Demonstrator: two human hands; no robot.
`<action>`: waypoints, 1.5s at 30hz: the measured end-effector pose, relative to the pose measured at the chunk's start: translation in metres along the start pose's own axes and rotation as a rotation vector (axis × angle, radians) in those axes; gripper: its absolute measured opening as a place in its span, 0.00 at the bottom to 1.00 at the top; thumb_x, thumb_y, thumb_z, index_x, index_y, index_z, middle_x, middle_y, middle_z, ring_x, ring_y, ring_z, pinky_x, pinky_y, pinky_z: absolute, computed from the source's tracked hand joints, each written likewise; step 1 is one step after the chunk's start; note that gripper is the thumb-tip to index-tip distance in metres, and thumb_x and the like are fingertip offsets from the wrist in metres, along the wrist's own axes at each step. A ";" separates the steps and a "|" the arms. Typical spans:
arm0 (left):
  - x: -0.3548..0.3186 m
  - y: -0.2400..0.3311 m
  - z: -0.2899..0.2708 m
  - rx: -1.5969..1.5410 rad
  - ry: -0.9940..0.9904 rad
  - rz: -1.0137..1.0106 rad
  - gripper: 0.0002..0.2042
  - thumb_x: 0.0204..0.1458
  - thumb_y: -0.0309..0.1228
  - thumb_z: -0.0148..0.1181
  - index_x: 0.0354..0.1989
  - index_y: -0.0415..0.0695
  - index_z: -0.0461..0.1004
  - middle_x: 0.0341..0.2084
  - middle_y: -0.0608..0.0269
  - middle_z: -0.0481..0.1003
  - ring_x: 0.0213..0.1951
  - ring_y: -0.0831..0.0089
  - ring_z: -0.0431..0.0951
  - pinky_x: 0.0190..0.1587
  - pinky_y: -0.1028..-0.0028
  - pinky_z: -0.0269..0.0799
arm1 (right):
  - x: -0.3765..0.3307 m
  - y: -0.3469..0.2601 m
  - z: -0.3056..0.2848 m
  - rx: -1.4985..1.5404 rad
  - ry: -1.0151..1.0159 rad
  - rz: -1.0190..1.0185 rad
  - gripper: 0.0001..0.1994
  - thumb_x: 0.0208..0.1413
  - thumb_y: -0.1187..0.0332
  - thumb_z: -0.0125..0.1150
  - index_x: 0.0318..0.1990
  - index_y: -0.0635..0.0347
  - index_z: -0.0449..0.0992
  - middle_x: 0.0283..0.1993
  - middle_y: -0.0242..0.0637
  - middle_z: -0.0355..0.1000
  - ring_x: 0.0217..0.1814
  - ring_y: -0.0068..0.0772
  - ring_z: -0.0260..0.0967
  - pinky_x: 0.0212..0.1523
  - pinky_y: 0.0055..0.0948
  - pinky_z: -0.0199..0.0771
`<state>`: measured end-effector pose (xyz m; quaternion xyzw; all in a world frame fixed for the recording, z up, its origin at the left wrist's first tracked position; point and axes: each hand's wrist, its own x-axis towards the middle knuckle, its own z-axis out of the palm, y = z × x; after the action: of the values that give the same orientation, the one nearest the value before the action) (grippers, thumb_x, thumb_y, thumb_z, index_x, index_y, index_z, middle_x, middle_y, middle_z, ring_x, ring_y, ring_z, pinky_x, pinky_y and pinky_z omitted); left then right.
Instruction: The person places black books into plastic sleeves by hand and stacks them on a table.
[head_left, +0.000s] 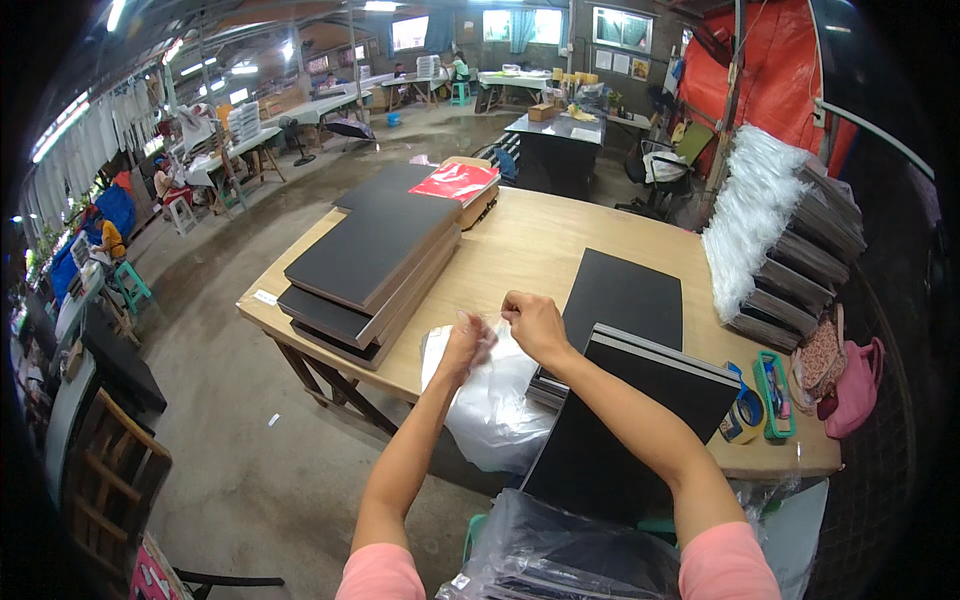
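A stack of clear plastic bags (500,408) lies over the table's front edge before me. My right hand (537,325) is closed in a pinch at the far edge of the top bag. My left hand (467,348) is beside it over the same edge, its fingers smeared by motion, so I cannot tell its grip. Right of the bags, under my right forearm, leans a thick stack of black boards (625,430) with grey edges. Behind it a single black board (625,300) lies flat on the table.
Black boards (375,245) are piled at the table's left, near a red-and-white packet (455,181). Plastic-wrapped bundles (765,230) stand at the right. Tape rolls (743,415), a green basket (773,395) and a pink bag (857,388) are nearby. Plastic-covered boards (560,550) sit close below me.
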<state>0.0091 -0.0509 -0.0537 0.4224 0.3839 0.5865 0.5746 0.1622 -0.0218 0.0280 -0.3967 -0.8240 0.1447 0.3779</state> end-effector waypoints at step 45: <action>-0.114 0.131 0.027 0.589 -1.372 -0.590 0.16 0.59 0.38 0.49 0.44 0.38 0.76 0.47 0.56 0.74 0.49 0.68 0.69 0.58 0.69 0.58 | -0.063 -0.034 -0.008 0.935 -1.704 -0.232 0.20 0.58 0.61 0.55 0.47 0.73 0.66 0.36 0.48 0.75 0.38 0.38 0.76 0.39 0.32 0.76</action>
<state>-0.0135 -0.1720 0.0721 0.7042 0.1800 -0.1054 0.6787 0.1747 -0.0926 0.0193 0.1140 -0.7144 0.6567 -0.2129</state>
